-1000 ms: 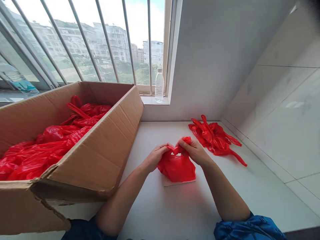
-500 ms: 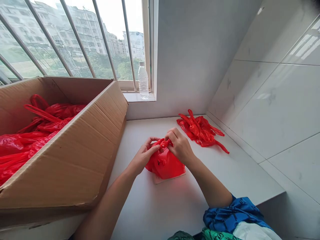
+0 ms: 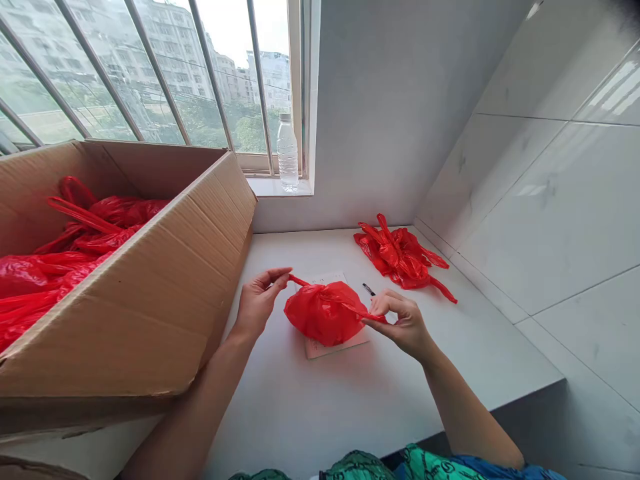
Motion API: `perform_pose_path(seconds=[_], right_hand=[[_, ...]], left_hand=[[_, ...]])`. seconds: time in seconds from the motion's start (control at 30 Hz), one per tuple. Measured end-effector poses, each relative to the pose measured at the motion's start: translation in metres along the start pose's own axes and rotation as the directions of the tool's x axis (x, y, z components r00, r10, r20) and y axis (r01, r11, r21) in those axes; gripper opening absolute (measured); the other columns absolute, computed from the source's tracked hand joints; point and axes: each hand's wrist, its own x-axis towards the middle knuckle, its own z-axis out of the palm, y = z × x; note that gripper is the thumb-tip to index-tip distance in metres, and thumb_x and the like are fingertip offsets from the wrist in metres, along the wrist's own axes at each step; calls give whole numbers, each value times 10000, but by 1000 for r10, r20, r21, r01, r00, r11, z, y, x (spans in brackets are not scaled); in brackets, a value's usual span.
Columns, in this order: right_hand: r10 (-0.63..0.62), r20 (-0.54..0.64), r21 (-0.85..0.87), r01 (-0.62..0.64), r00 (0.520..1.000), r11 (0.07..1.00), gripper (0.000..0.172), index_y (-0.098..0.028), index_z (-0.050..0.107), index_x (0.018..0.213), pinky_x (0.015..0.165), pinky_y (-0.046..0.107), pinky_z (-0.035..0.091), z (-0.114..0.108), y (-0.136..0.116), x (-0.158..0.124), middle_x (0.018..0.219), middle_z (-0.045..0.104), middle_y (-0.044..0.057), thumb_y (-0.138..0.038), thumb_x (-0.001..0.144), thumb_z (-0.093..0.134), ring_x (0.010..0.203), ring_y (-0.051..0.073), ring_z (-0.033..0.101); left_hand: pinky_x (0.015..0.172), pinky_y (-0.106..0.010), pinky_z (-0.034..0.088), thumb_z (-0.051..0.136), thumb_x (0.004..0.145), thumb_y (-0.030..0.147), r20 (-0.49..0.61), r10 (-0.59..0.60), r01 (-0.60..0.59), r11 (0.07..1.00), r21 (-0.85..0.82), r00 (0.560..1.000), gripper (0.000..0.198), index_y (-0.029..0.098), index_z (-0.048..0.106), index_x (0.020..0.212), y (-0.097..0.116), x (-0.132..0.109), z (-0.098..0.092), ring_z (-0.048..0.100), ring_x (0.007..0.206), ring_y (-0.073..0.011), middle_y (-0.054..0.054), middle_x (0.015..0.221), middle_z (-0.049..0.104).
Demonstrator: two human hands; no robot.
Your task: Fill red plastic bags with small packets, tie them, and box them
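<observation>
A knotted, rounded red plastic bag [image 3: 325, 313] lies on a white sheet of paper or card [image 3: 336, 347]. My left hand [image 3: 259, 301] pinches a thin handle of the bag at its left side. My right hand [image 3: 401, 325] holds the other handle, stretched out to the right. A small dark pen [image 3: 369, 289] lies just beyond my right hand, apart from it. Behind the bag, a loose heap of red plastic bags [image 3: 400, 257] rests on the white counter [image 3: 320, 413].
A large open cardboard box [image 3: 150, 293] full of red plastic bags [image 3: 65, 267] stands left of my arms. A plastic water bottle [image 3: 287, 152] stands on the barred window's sill [image 3: 275, 187]. Tiled walls rise at the right.
My hands have moved apart, drawing the bag's handles out to either side. The bag now sits rounded between them, and the pen and more of the paper show. The view has shifted slightly.
</observation>
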Motion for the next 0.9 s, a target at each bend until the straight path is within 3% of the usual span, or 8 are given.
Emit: perform_pose_path(seconds=[0.1,0.17,0.23,0.33,0.43,0.5,0.63,0.9], right_hand=[[185,124,97,-197,975,976,265,-227,596,677,777,398,549,-22,10,-23,725,593,4,-369,825,764,708,180,598],[281,244,123,-317,928,940,217,-234,676,881,826,421,565,-34,16,-32,884,678,48,-449,865,701,836,215,664],[352,228,30,-368,908,929,368,-261,638,1186,901,459,563,-41,21,-36,1168,678,99,-492,900,635,1051,260,672],[264,99,-325,-219,960,920,658,-283,435,1468,1061,539,467,-30,25,-33,1517,452,145,-502,884,643,1372,321,476],[10,254,-527,130,967,840,973,-202,154,1599,1195,596,259,6,26,-17,1630,248,189,-548,848,666,1513,344,231],[-102,316,-557,271,943,785,1046,-145,25,1608,1225,585,177,34,31,-3,1628,243,211,-569,865,628,1527,325,193],[-23,293,-667,222,956,711,958,-123,70,1606,1217,582,194,70,54,17,1609,295,210,-592,913,537,1521,316,224],[95,332,-701,178,938,690,896,-132,253,1579,1214,552,240,80,86,8,1607,312,186,-666,906,506,1505,327,266]], left_hand=[[959,-373,510,745,787,504,-73,-13,16,999,36,997,503,160,697,1150,-25,-3,-12,650,986,-214,-93,1042,707],[1012,-403,490,682,836,543,-56,-40,44,997,70,998,638,180,567,1348,-37,-11,-19,652,1044,-221,-92,1093,687],[1070,-429,450,580,901,578,-9,-78,78,985,154,997,694,210,422,1468,-44,-22,-24,603,1193,-242,-115,1241,637],[1103,-459,416,450,964,582,139,-61,0,916,402,988,582,237,459,1433,-39,-36,-24,459,1367,-282,-127,1446,498],[1063,-488,446,474,965,535,362,102,-309,756,578,927,444,223,598,1255,-25,-40,-5,526,1265,-301,-112,1335,568],[1093,-514,414,508,961,463,473,229,-502,620,603,851,367,204,620,1197,-21,-38,14,555,1216,-298,-111,1267,611],[1202,-527,267,410,1004,298,550,321,-636,421,647,771,394,188,518,1367,-40,-28,36,412,1412,-282,-126,1465,513],[1183,-549,289,421,994,313,570,215,-609,317,727,793,358,152,597,1261,-89,-22,27,535,1290,-314,-160,1326,626]])
